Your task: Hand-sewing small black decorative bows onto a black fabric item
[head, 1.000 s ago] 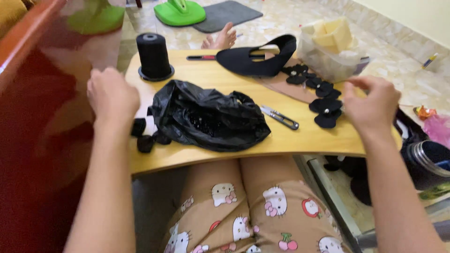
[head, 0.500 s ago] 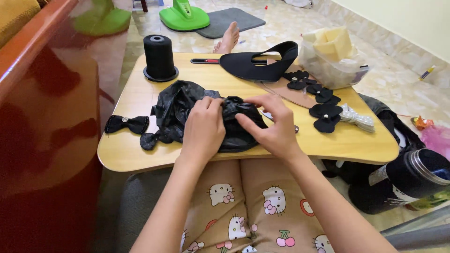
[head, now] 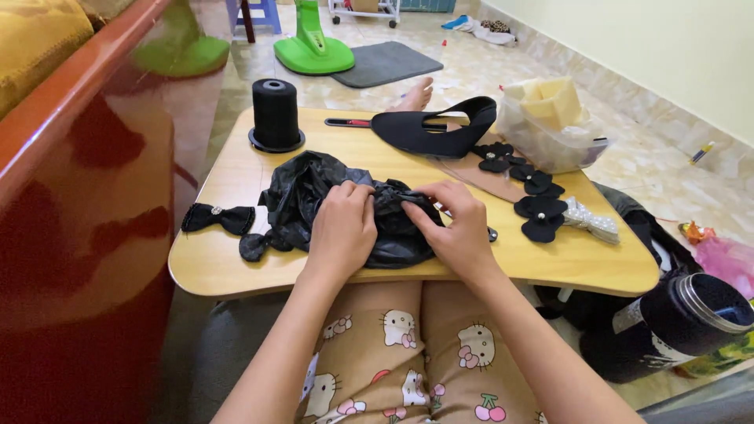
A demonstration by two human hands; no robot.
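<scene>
A crumpled black plastic bag (head: 310, 192) lies in the middle of a small wooden lap table (head: 597, 263). My left hand (head: 343, 228) and my right hand (head: 455, 228) both pinch the bag's bunched top edge, fingers closed on the plastic. A black bow with a small gem (head: 218, 218) lies left of the bag, and a smaller black bow (head: 255, 245) sits by its lower left corner. Several black fabric flowers (head: 540, 210) lie to the right of my right hand.
A black thread cone (head: 276, 115) stands at the table's back left. A black shoe upper (head: 432, 129), a clear bag of yellow foam pieces (head: 550, 122) and a white dotted bow (head: 591, 220) are at the back and right. A dark flask (head: 675, 322) lies on the floor at right; a red wooden edge (head: 86, 102) runs along the left.
Both hands came in from the table's two sides onto the black bag and now grip its top. The larger bow lies uncovered at the left.
</scene>
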